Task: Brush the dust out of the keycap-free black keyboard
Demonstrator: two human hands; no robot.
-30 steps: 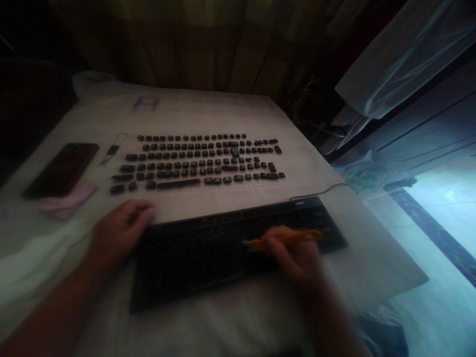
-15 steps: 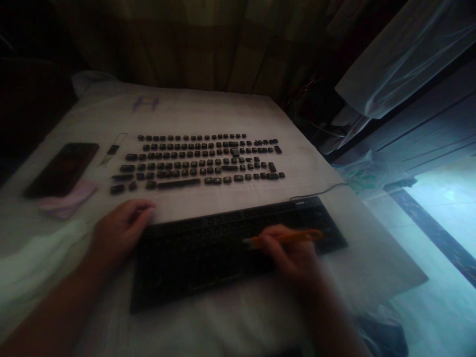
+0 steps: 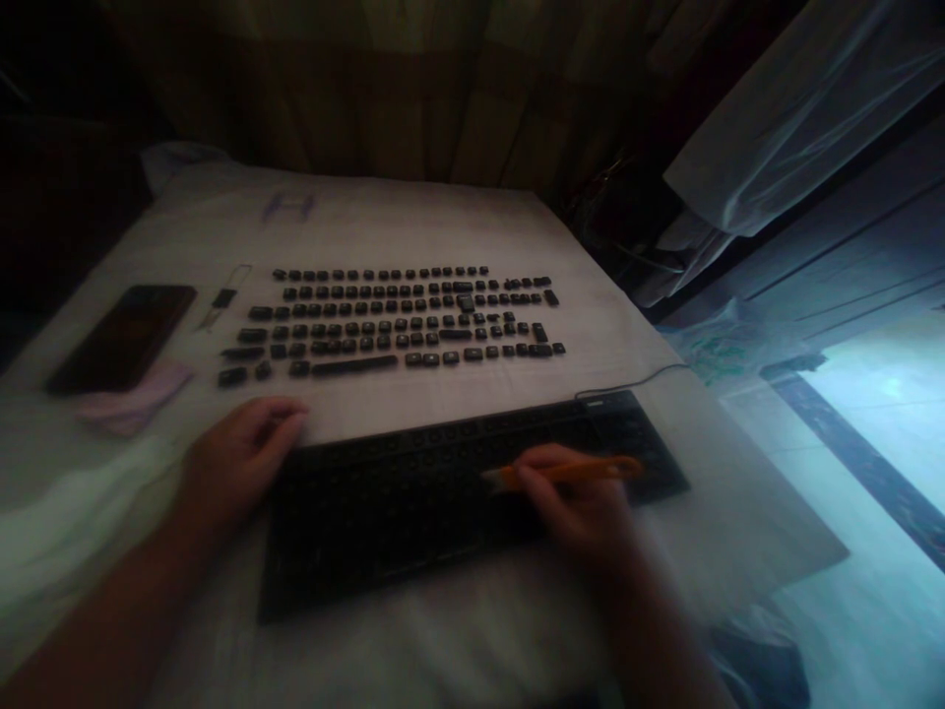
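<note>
**Gripping an orange tool (image 3: 601,469) over a black keyboard (image 3: 399,517)**

Lies flat on the white-covered worktop (image 3: 428,225), close to the near edge and slanted, with the right end set farther back than the left. Too dark to make out in detail, apart from small raised spots in rows. Trails a thin cord (image 3: 636,379) from the far side, near the right end, toward the right edge of the worktop.

Grips the tool in the right hand (image 3: 580,504), fingers and thumb closed around the handle, above the right half of the keyboard. Points the pale, blurred tip left, toward the middle of the keyboard; impossible to say whether touching it. Rests the left hand (image 3: 240,451) at the far left corner of the keyboard, fingers loosely curled, thumb near the fingertips; impossible to say whether gripping the keyboard underneath.

Has black caps (image 3: 401,323) beyond the keyboard, laid out in rows across the middle of the worktop, with one long bar in the nearest row. Has a wire loop (image 3: 225,297) with a dark block left of the caps, then, near the left edge, a dark phone (image 3: 124,337) partly over a pink cloth (image 3: 133,402). Has a white heap (image 3: 63,532) nearer along that edge, left of the left arm, and a purple mark (image 3: 289,206) toward the far left corner.

Faces a dim curtain (image 3: 413,98) past the far edge, and a clear bag (image 3: 713,356) with green print beside the right edge.
</note>
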